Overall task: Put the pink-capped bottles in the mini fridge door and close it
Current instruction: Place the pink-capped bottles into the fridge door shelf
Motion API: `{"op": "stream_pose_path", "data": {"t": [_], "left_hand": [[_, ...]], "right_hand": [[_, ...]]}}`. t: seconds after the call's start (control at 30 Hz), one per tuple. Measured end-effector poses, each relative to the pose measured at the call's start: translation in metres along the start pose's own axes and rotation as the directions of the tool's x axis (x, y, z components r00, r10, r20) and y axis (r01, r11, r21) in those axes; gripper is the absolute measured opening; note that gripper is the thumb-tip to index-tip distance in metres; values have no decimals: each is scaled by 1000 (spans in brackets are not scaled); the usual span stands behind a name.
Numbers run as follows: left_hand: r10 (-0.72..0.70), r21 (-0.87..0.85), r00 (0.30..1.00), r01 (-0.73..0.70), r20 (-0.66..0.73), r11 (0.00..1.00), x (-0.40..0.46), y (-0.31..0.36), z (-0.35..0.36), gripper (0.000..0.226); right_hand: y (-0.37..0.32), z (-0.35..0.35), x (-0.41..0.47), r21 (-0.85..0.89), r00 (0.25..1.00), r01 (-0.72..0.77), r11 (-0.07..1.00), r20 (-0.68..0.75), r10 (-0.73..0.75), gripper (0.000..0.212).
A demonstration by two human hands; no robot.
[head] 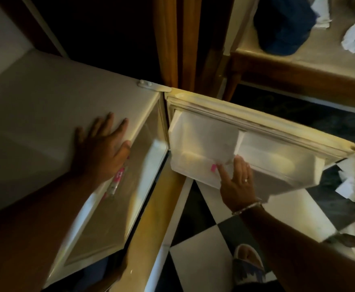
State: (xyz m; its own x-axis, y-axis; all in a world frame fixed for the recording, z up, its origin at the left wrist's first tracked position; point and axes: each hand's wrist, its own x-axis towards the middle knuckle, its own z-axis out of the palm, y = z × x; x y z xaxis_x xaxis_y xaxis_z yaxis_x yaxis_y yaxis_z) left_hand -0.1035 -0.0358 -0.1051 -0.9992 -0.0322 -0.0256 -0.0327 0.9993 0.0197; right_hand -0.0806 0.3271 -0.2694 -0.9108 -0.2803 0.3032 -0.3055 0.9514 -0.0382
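Note:
The white mini fridge (46,114) is seen from above, with its door (277,131) swung open to the right. My right hand (238,182) reaches over the front rail of the door's upper shelf (193,165), thumb and fingers closed around a clear bottle whose pink cap (212,167) sticks out to the left. My left hand (105,148) lies with spread fingers on the fridge top at its front edge. A second clear bottle with a pink label (117,180) shows just under that palm, in front of the fridge opening. Whether the hand holds it is unclear.
The floor has black and white tiles (204,249), and my slippered foot (249,264) stands by the door. A wooden table (298,66) with crumpled paper and a dark blue bag stands behind the door. Loose papers (349,182) lie on the floor at right.

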Motion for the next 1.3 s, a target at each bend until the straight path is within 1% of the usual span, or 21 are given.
{"op": "stream_pose_path", "data": {"t": [0.07,0.13,0.2,0.23,0.3,0.4,0.47,0.53,0.57,0.63,0.7,0.73,0.87,0.93,1.0,1.07,1.1,1.13,1.17,1.23,1.3], "left_hand": [[-5,-1,1000,5,4,1000,0,2,-2,65],[-9,-5,1000,9,19,1000,0,3,-4,66],[-10,-6,999,10,30,1000,-2,4,-5,66],[-12,-8,1000,12,27,1000,-3,5,-5,66],[-14,-11,1000,15,25,1000,-3,6,-6,66],[-10,-4,1000,10,30,1000,-2,5,-4,66],[-29,-5,999,29,26,1000,-2,6,-4,67],[-37,-4,999,37,32,999,-1,6,-4,67],[-36,-7,999,36,38,999,-2,7,-4,67],[-43,-9,998,43,44,999,-1,8,-6,67],[-45,-4,998,46,47,999,-1,8,-6,67],[-45,-5,998,45,49,999,-2,8,-6,67],[-52,-30,998,53,38,998,-1,7,-5,68],[-53,-39,998,55,39,998,-1,7,-5,68],[-50,-55,998,52,39,997,-1,7,-5,68],[-56,-70,998,58,32,996,-2,8,-5,68],[-60,-76,998,62,24,995,-2,8,-5,68],[-60,-81,998,62,20,995,-3,8,-6,68],[-59,-87,998,61,19,994,-3,9,-5,68],[-58,-92,998,60,22,994,-3,8,-5,68],[-62,-93,998,64,22,994,-3,8,-5,68]], "right_hand": [[-11,9,-15,47,992,-102,994,84,98,77],[-27,17,-30,114,945,-239,964,257,204,86],[-35,28,-35,141,877,-323,936,417,240,78],[-32,32,-28,152,854,-359,921,451,259,72],[-16,44,1,156,828,-425,892,465,313,61],[21,66,48,69,787,-475,877,480,388,37],[40,82,72,37,777,-464,885,497,387,42],[47,95,84,-57,789,-342,938,524,320,36],[49,97,88,-132,775,-258,957,563,286,33],[51,98,99,-198,704,-172,965,661,261,32],[55,100,113,-235,627,-177,956,721,293,36],[56,102,118,-240,614,-177,955,731,298,37],[57,111,123,-248,631,-67,966,740,234,35],[54,108,122,-234,662,-56,971,719,211,36],[47,104,118,-129,772,-67,989,622,133,35],[33,99,111,144,924,-58,988,382,-2,30],[24,93,110,298,971,-61,952,240,-13,29],[14,88,110,444,988,-101,890,148,38,29],[4,84,112,569,984,-175,803,130,123,31],[-13,82,122,732,945,-319,602,200,257,39],[-26,83,131,798,927,-356,486,233,295,43]]}}
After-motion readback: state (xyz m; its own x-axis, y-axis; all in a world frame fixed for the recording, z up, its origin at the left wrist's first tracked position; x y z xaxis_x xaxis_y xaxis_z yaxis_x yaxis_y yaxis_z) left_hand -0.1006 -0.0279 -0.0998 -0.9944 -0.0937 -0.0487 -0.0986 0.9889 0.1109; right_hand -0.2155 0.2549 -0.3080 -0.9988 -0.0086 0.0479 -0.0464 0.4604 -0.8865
